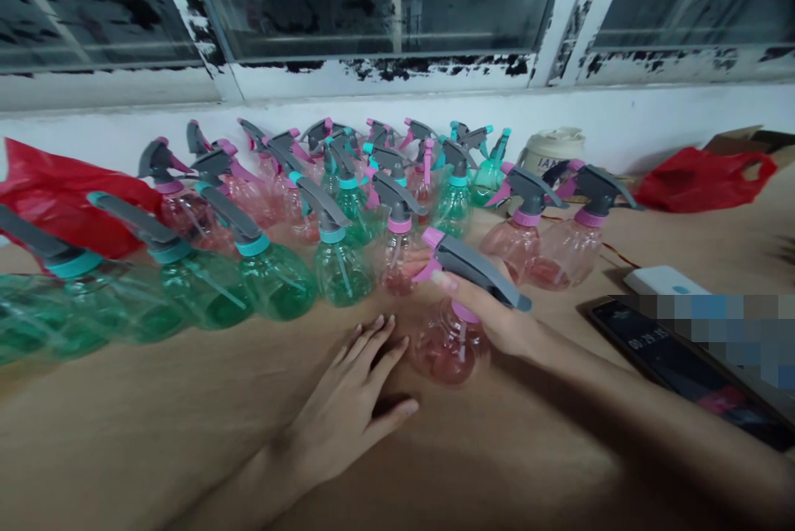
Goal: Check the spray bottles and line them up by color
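My right hand (490, 307) is wrapped round the neck of a pink spray bottle (450, 349) with a grey and pink trigger head, its thumb near the trigger. The bottle looks nearly upright at the table surface; whether its base touches cannot be made out. To its left, my left hand (354, 398) lies flat on the table with fingers spread, holding nothing. Just beyond the hands stand a green spray bottle (343, 270) and another pink spray bottle (397, 258). Two more pink spray bottles (562, 253) stand to the right, behind my right hand.
Green spray bottles (277, 278) form a row at the left, with several pink and green ones behind. Red plastic bags (701, 181) (74, 200) lie at both sides. A phone (671, 365) showing a timer, a white device (664, 281) and a pale container (552, 152) are at the right.
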Demonstrator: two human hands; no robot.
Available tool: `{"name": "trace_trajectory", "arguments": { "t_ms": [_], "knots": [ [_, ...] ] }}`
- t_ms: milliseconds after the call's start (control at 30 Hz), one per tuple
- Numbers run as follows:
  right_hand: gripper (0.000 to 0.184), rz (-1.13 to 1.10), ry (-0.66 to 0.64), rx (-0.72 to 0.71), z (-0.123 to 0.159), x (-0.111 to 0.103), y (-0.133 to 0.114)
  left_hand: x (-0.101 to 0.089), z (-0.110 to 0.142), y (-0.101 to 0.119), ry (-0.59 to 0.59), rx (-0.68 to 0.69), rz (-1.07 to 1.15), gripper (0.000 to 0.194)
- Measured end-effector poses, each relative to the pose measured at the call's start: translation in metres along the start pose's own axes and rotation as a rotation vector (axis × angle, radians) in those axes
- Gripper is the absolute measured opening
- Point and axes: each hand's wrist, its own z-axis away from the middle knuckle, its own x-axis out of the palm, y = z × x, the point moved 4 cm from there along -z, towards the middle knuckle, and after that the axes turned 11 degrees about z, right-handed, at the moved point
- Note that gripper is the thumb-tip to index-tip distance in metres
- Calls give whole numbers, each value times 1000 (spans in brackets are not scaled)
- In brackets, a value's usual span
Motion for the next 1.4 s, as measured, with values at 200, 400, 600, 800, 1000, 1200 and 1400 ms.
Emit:
{"name": "trace_trajectory", "arguments": {
  "t_ms": [200, 400, 600, 800, 1000, 1200, 1400],
  "knots": [
    [19, 44, 44, -22, 0, 0, 3, 1, 0, -1, -7, 9, 12, 63],
    [19, 50, 34, -5, 0, -1, 3, 1, 1, 0, -1, 11, 11, 63],
    [19, 31, 36, 0, -1, -1, 2, 1, 0, 0, -4, 16, -6, 63],
    [22, 39, 47, 11, 0, -2, 8, 1, 0, 0, -7, 19, -18, 64],
    [15, -3, 28, -11, 0, 0, 7, 0, 0, 0, -8, 23, -14, 64],
    [15, -12, 7, -9, -2, 0, 0, 1, 1, -1, 6, 35, -12, 63],
    [30, 78, 2, 23, 0, -2, -3, 0, 0, -2, 1, 32, 3, 63]
  ]
}}
